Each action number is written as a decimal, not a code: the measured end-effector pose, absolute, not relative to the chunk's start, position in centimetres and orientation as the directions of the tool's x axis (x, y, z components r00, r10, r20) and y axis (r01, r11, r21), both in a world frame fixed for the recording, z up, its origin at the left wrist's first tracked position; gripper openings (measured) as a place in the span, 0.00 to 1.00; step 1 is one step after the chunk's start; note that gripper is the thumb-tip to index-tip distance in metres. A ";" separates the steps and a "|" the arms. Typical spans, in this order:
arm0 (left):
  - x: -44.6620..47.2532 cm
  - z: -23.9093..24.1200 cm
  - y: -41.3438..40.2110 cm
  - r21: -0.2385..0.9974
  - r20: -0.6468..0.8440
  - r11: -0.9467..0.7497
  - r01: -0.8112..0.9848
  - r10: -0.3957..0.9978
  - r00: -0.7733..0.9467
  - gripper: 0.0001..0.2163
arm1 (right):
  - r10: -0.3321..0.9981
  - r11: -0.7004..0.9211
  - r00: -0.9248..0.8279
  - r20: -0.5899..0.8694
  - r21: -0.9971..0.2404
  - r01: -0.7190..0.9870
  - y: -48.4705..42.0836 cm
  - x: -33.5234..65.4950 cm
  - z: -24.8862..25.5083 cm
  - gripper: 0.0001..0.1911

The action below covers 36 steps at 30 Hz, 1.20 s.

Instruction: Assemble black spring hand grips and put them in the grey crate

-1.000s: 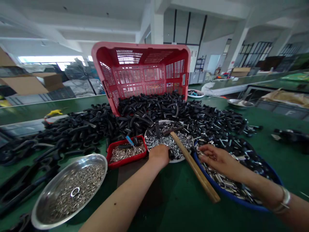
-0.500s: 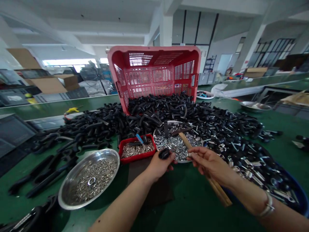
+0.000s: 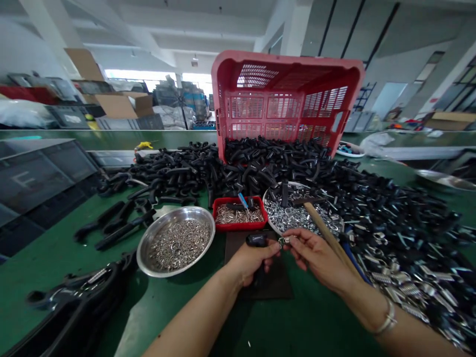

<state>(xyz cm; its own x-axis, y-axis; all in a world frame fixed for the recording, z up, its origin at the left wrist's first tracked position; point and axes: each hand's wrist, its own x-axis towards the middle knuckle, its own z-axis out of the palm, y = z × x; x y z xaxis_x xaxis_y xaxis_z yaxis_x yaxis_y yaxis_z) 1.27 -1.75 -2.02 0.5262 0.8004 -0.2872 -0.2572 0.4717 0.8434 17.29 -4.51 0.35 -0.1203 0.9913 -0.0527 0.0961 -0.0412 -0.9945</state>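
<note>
My left hand [image 3: 245, 263] is closed around a black plastic handle [image 3: 256, 241], whose rounded end sticks out above the thumb. Between thumb and fingertips, my right hand [image 3: 316, 254] pinches a small metal coil spring [image 3: 285, 240]. The spring's left end meets my left fingertips; whether both hands grip it is hard to tell. A dark mat [image 3: 277, 287] lies beneath the hands. Just beyond, a hammer [image 3: 323, 224] rests with its head on a round tray [image 3: 273, 223] of small metal parts. To its left stands a red bin [image 3: 241, 227] of metal pins.
At the left, a steel bowl [image 3: 145, 258] holds small metal pieces. A red crate [image 3: 219, 119] lies on its side, black handles [image 3: 178, 173] spilling from it. Springs and black parts [image 3: 401, 282] are heaped at the right. A grey box [image 3: 44, 178] stands far left.
My hands have come together, bringing the spring up to my left fingertips beside the black handle. The view has turned left, so the crate and trays sit further right in the picture.
</note>
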 end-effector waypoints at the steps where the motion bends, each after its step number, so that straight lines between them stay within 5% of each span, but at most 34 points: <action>1: 1.1 -2.0 -1.7 0.843 -0.282 0.472 -0.259 0.796 0.535 0.17 | 0.992 -0.046 -0.117 -0.055 -0.996 0.077 -4.5 17.2 0.3 0.19; 13: 0.9 -1.7 -1.6 0.843 -0.267 0.488 -0.227 0.745 0.611 0.17 | 0.999 -0.041 -0.026 -0.040 -0.998 -0.047 -4.9 16.9 -0.3 0.17; 18: 0.9 -2.0 -1.7 0.862 -0.201 0.439 -0.252 0.754 0.625 0.17 | 0.993 -0.042 -0.108 -0.051 -0.996 0.079 -4.7 17.1 -0.2 0.17; 27: 0.4 -2.2 -1.7 0.908 -0.100 0.350 -0.232 0.718 0.689 0.16 | 0.945 -0.208 -0.270 -0.187 -0.977 -0.049 -4.4 18.3 -0.2 0.15; 31: 0.5 -2.5 -1.3 0.947 -0.187 0.310 -0.080 0.739 0.647 0.15 | 0.982 -0.008 -0.185 -0.045 -0.981 0.194 -4.5 18.0 1.0 0.11; 36: 1.2 -2.4 -1.7 0.934 -0.262 0.354 -0.055 0.780 0.569 0.15 | 0.950 0.313 -0.165 0.267 -0.831 0.459 -5.0 16.5 2.2 0.06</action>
